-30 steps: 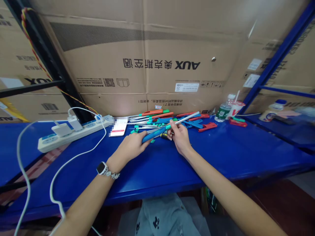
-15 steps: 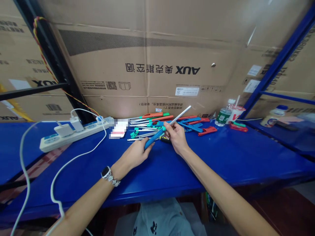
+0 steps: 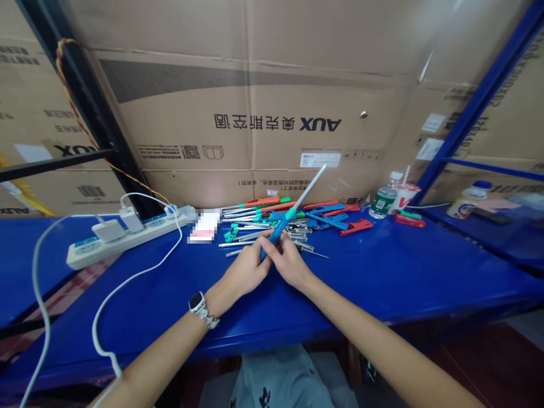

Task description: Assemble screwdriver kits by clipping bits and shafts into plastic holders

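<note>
Both of my hands are closed around the blue handle of a long-nosed lighter (image 3: 279, 228), with a green collar and a thin metal tube that slants up and to the right. My left hand (image 3: 247, 266) grips the lower part of the handle. Against it, my right hand (image 3: 290, 262) wraps the handle from the other side, its thumb lying across. Behind the hands lies a pile of metal tubes (image 3: 250, 235), partly hidden by them. Lighters with orange handles (image 3: 261, 201) rest at the back. Loose blue handle pieces (image 3: 331, 218) and a red handle piece (image 3: 357, 227) lie to the right.
A white power strip (image 3: 127, 235) with plugged-in chargers and cables stands at the left. Beside the pile is a blurred-out flat item (image 3: 204, 225). A water bottle (image 3: 382, 198) and a cup with a straw (image 3: 406, 197) stand at the right. Cardboard (image 3: 276, 85) backs the blue table (image 3: 382, 272).
My right hand has moved from the lighter's metal tube down to its handle, beside my left hand. The lighter now points more steeply upward, and more of the pile shows.
</note>
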`<state>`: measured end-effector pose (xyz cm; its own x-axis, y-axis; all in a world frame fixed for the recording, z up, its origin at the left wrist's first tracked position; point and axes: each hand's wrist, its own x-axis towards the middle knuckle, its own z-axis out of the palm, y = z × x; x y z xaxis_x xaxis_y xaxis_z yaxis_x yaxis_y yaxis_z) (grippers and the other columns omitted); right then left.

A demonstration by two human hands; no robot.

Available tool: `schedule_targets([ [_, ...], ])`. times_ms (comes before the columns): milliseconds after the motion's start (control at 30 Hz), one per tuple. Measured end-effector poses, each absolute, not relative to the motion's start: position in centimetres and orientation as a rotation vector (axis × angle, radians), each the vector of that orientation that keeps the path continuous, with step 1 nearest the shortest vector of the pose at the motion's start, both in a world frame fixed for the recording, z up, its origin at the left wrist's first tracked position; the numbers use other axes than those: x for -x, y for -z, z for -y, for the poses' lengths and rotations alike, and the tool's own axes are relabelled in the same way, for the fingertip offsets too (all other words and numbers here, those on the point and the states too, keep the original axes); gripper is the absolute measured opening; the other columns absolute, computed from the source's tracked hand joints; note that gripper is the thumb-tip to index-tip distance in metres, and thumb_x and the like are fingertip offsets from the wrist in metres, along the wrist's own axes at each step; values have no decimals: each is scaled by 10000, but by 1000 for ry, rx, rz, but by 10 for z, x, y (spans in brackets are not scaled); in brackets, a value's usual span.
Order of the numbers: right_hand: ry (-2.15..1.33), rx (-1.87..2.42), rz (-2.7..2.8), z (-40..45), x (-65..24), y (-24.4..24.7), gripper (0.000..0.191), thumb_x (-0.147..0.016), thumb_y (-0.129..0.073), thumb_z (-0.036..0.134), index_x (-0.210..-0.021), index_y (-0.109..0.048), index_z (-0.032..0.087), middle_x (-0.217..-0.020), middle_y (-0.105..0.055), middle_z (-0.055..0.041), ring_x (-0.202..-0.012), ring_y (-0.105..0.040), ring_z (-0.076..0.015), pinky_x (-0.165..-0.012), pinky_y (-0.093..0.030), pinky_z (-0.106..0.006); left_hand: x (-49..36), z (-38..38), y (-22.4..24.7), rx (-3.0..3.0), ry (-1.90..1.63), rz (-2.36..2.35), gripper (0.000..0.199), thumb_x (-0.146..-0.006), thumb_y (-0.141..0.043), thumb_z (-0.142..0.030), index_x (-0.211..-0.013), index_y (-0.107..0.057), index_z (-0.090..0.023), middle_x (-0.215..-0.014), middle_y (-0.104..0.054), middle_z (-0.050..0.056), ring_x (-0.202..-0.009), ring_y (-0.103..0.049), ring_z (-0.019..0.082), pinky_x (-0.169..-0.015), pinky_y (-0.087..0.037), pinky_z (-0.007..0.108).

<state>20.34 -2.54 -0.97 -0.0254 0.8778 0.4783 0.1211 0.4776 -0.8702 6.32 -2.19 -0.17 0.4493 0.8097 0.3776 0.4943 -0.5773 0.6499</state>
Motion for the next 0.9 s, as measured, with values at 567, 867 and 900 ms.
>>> schedule_targets([
  [567,-362,1252,2026,-42,-295,-37,252,-831,-705,355,-1045,-624,248,-700,-644,38,-593,-541,-173,-601,-368,-284,-12,-18,-29,-2595,-1123,-1316,166,-987,-505,-294,-1089,-595,-199,-1126,-628,95,-869,-643,221,-712,-549,352],
  [867,235,1259,2487,-102,-293,-65,420,-884,-557,187,-1300,-597,222,-1284,-683,-119,-1131,-626,-304,-871,-448,-394,-16,-94,-35,-2863,-908,-1498,457,-974,-440,-113,-1427,-456,-167,-1528,-439,183,-1272,-576,344,-981,-556,479],
  [900,288,1222,2523,-110,-292,-67,434,-885,-563,178,-1316,-595,207,-1297,-671,-131,-1172,-605,-312,-916,-440,-413,-18,-103,-33,-2848,-895,-1508,449,-977,-434,-112,-1422,-466,-160,-1519,-450,185,-1278,-574,346,-1001,-548,485],
])
